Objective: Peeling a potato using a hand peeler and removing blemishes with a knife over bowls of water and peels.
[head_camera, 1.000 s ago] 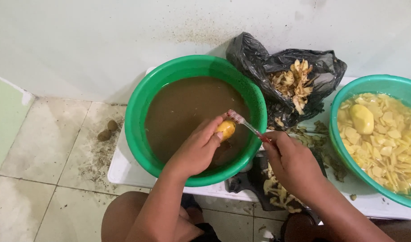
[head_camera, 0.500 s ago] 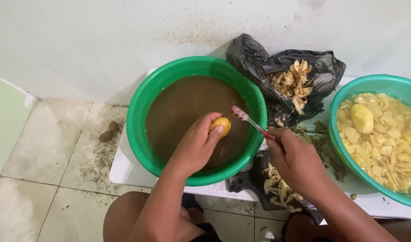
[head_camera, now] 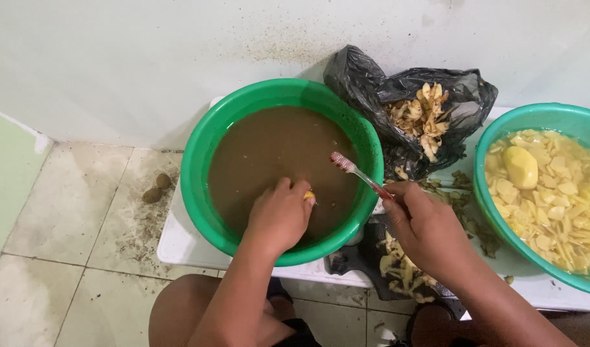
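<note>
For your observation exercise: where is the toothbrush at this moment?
In the head view, the toothbrush is held in the right hand, its bristle end raised above the right side of the green basin of brown water, near the black bag of peelings.

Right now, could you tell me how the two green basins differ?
The left green basin holds murky brown water; the right green basin holds clearer water full of pale yellow cut pieces. The left hand dips a yellow piece into the left basin; no hand touches the right one. Both are round green plastic, standing on the white surface.

Peel bag (head_camera: 430, 122) between two basins (head_camera: 205, 148) — both on tray (head_camera: 179, 241)
</note>
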